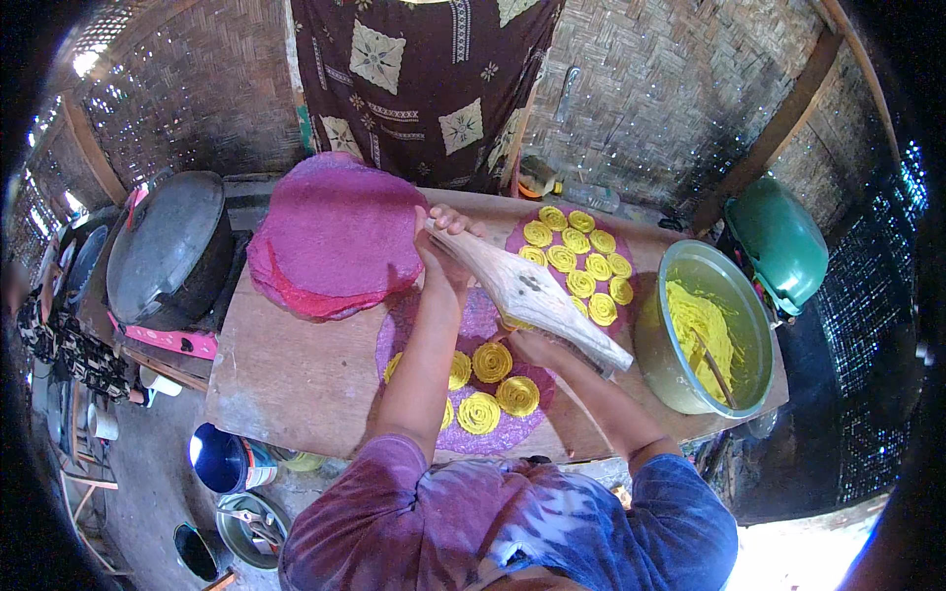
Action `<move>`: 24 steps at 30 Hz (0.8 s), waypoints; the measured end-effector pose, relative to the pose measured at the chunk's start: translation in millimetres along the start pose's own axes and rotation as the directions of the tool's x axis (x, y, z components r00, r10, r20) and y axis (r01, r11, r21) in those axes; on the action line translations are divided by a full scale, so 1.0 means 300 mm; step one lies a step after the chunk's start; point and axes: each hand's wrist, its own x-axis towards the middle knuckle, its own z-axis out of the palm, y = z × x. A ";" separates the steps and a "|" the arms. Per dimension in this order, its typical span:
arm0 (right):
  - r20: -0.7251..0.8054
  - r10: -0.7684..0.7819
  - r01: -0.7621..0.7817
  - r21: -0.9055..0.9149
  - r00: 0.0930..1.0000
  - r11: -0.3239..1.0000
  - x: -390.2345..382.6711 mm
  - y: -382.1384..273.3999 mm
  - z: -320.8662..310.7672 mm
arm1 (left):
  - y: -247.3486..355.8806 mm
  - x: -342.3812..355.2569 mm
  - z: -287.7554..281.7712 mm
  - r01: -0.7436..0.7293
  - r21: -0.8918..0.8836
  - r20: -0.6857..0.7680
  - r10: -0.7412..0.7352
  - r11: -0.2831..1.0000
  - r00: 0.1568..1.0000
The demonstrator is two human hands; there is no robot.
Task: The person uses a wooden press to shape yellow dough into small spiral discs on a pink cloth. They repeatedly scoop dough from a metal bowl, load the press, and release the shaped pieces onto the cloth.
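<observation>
A long pale wooden press [537,294], wide in the middle, slants across in front of me from upper left to lower right. My left hand [448,236] grips its upper end, with fingers wrapped over it. My right hand [530,348] is closed under the press, apparently around its lower part, which is mostly hidden. Beneath lies a round purple sheet [507,433] bearing several coiled yellow dough rounds [492,362]; my left arm covers part of it. Farther right, another purple sheet [623,243] is covered with similar yellow coils [562,258].
Purple and pink round sheets [340,231] are stacked on the left of the wooden table [266,394]. A bowl [754,389] with yellow dough [702,325] and a stick [717,369] stands right. A dark lidded pot [163,251] is far left; buckets [219,459] stand below.
</observation>
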 end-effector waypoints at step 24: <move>0.377 0.631 -0.720 0.515 0.678 0.465 -0.425 -0.421 -0.477 | -0.247 -0.146 -0.205 0.067 0.233 -0.713 0.123 0.970 0.690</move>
